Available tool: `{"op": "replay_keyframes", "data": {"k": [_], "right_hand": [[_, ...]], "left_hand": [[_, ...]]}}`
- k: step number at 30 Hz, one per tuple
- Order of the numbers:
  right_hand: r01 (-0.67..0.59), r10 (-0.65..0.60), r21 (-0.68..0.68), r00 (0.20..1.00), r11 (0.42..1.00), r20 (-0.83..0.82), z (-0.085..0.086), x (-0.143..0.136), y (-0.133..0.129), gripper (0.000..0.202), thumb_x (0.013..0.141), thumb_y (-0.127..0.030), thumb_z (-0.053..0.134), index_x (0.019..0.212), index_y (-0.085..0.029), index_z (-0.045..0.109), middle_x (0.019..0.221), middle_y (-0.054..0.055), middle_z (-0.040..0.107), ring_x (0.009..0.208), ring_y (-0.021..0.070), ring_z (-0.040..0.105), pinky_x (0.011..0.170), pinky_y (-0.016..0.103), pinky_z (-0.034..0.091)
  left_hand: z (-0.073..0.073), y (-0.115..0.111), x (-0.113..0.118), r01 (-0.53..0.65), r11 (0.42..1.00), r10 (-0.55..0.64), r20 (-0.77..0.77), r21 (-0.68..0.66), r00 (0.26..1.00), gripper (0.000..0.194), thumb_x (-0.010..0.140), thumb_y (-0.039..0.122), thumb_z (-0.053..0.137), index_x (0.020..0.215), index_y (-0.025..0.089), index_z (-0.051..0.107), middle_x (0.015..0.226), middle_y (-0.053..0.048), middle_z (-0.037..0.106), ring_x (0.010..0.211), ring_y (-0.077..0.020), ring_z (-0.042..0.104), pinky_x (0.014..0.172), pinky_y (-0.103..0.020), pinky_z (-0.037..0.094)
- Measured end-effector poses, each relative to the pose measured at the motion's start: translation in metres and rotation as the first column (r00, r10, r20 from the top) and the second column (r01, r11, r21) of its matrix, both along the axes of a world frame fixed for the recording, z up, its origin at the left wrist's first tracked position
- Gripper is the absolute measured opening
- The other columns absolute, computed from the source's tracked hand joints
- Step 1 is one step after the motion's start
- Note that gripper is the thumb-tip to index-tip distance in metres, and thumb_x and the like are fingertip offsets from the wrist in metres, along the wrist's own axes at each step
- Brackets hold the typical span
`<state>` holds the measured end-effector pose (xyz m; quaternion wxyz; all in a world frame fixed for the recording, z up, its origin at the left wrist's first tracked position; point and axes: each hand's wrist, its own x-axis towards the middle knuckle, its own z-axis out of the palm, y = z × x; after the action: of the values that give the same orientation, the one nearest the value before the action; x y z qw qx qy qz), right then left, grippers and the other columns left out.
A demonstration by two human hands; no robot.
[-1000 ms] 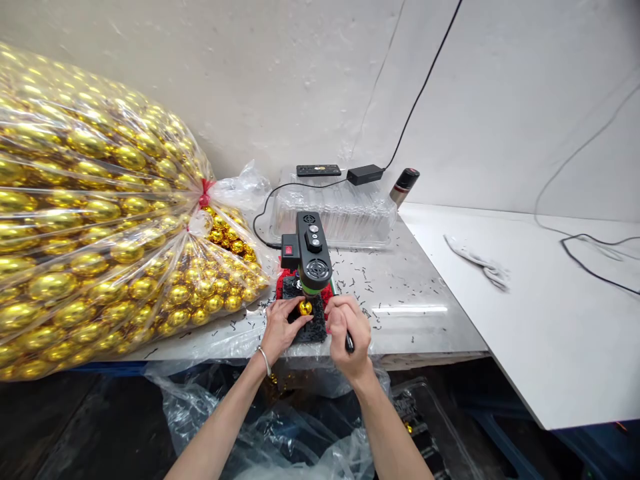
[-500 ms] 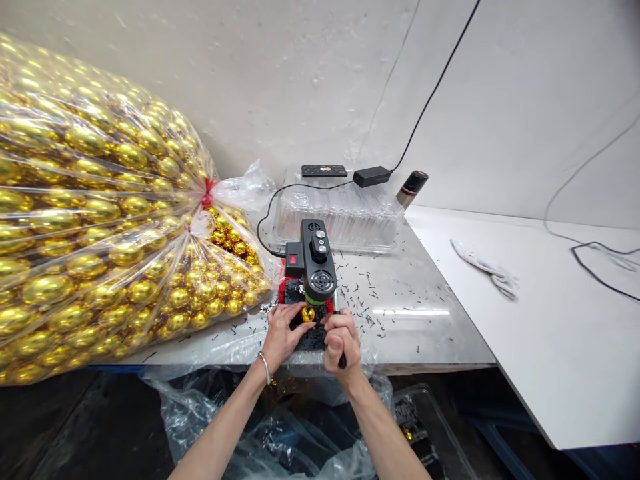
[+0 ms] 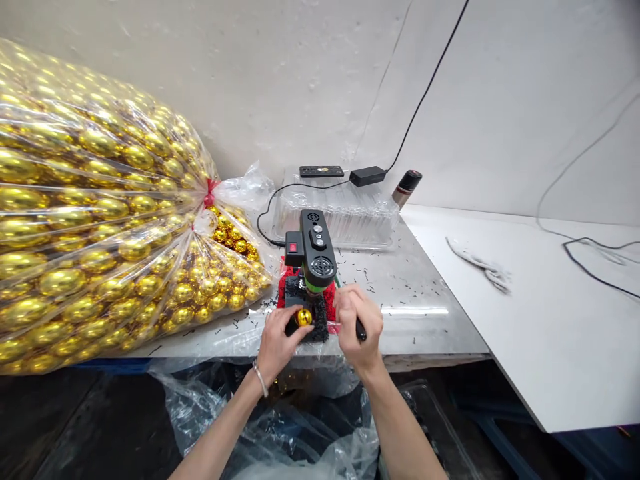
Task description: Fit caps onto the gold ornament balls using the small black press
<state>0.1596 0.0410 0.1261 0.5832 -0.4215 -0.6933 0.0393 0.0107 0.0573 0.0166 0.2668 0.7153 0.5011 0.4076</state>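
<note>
My left hand pinches a shiny gold ball between thumb and fingers. A small dark mark or hole shows on the ball's top. Just beyond it stands a small black bench machine, with round vents, buttons and a green ring at its lower front. The ball is in front of and slightly left of this head, apart from it. My right hand is wrapped round the black lever handle at the machine's right side. Under the machine lie a black base and red material.
A huge clear bag of gold balls, tied in red, fills the left. Behind the machine are clear plastic trays, a power adapter and a spray can. Black scraps litter the table. A glove lies on the white board.
My right hand has moved up and right with the lever handle. My left hand has drawn the gold ball slightly left, out from under the machine's head.
</note>
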Motion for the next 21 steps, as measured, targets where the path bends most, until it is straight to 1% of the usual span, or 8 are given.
{"op": "replay_keyframes", "data": {"k": [4, 7, 10, 12, 14, 17, 19, 21], "right_hand": [[0.001, -0.001, 0.034, 1.000, 0.999, -0.006, -0.006, -0.003, -0.001, 0.025, 0.086, -0.008, 0.037, 0.065, -0.020, 0.043, 0.064, 0.001, 0.047, 0.064, 0.0133, 0.047, 0.057, 0.028, 0.036], [0.011, -0.010, 0.054, 1.000, 0.998, -0.017, -0.014, -0.004, -0.001, 0.026, 0.085, -0.007, 0.037, 0.064, -0.020, 0.042, 0.063, 0.000, 0.046, 0.065, 0.0138, 0.048, 0.058, 0.028, 0.036], [0.012, -0.011, 0.058, 1.000, 0.998, -0.017, -0.016, -0.005, -0.001, 0.026, 0.086, -0.007, 0.037, 0.064, -0.021, 0.041, 0.063, 0.000, 0.045, 0.066, 0.0142, 0.050, 0.058, 0.029, 0.036], [0.009, -0.008, 0.062, 1.000, 0.998, -0.011, -0.016, -0.005, -0.001, 0.026, 0.085, -0.006, 0.037, 0.064, -0.020, 0.040, 0.063, 0.000, 0.046, 0.066, 0.0135, 0.049, 0.058, 0.028, 0.036], [0.006, -0.005, 0.060, 1.000, 0.998, -0.006, -0.015, -0.004, -0.001, 0.026, 0.085, -0.005, 0.037, 0.064, -0.020, 0.039, 0.064, 0.000, 0.046, 0.065, 0.0128, 0.047, 0.057, 0.027, 0.035], [0.004, -0.004, 0.054, 1.000, 0.999, 0.000, -0.015, -0.004, -0.001, 0.026, 0.086, -0.006, 0.036, 0.064, -0.021, 0.039, 0.063, 0.000, 0.045, 0.065, 0.0133, 0.046, 0.056, 0.028, 0.035], [0.003, -0.003, 0.054, 1.000, 0.999, 0.003, -0.016, -0.004, -0.001, 0.027, 0.086, -0.007, 0.036, 0.063, -0.021, 0.039, 0.062, 0.000, 0.045, 0.065, 0.0139, 0.047, 0.056, 0.028, 0.035], [0.003, -0.003, 0.048, 1.000, 0.999, 0.007, -0.018, -0.003, -0.001, 0.027, 0.086, -0.008, 0.035, 0.063, -0.021, 0.039, 0.062, 0.001, 0.046, 0.065, 0.0142, 0.047, 0.056, 0.029, 0.036]], "left_hand": [[-0.002, -0.048, -0.015, 0.222, 0.974, -0.215, -0.109, 0.049, 0.970, 0.045, 0.079, 0.043, 0.066, 0.120, 0.026, 0.059, 0.111, -0.010, 0.067, 0.101, -0.0271, 0.061, 0.088, -0.042, 0.047], [0.002, -0.052, -0.022, 0.213, 0.974, -0.200, -0.145, 0.080, 0.969, 0.046, 0.079, 0.046, 0.065, 0.120, 0.026, 0.059, 0.114, -0.010, 0.066, 0.104, -0.0285, 0.060, 0.089, -0.044, 0.047], [0.024, -0.008, -0.032, 0.040, 0.986, -0.024, -0.104, 0.159, 0.994, 0.031, 0.089, 0.037, 0.051, 0.115, 0.025, 0.062, 0.114, -0.010, 0.065, 0.111, -0.0273, 0.057, 0.097, -0.044, 0.042], [0.045, 0.042, -0.043, -0.090, 0.974, 0.115, -0.113, 0.206, 0.987, 0.029, 0.090, 0.032, 0.044, 0.109, 0.023, 0.064, 0.115, -0.011, 0.064, 0.113, -0.0275, 0.054, 0.102, -0.044, 0.038], [0.064, 0.095, -0.055, -0.168, 0.974, 0.202, -0.239, 0.155, 0.950, 0.029, 0.089, 0.028, 0.042, 0.098, 0.018, 0.067, 0.114, -0.015, 0.063, 0.112, -0.0303, 0.053, 0.100, -0.045, 0.037], [0.080, 0.158, -0.068, -0.185, 0.973, 0.112, -0.415, -0.140, 0.903, 0.019, 0.077, 0.029, 0.056, 0.065, 0.017, 0.065, 0.080, -0.016, 0.068, 0.095, -0.0331, 0.060, 0.088, -0.042, 0.042], [0.079, 0.182, -0.071, -0.136, 0.964, 0.031, -0.410, -0.228, 0.912, 0.024, 0.068, 0.032, 0.065, 0.049, 0.020, 0.058, 0.057, -0.009, 0.063, 0.077, -0.0286, 0.063, 0.078, -0.035, 0.045], [0.072, 0.191, -0.071, -0.078, 0.964, -0.020, -0.362, -0.256, 0.932, 0.030, 0.065, 0.037, 0.067, 0.044, 0.021, 0.053, 0.047, -0.004, 0.058, 0.064, -0.0223, 0.061, 0.069, -0.028, 0.046]]}}
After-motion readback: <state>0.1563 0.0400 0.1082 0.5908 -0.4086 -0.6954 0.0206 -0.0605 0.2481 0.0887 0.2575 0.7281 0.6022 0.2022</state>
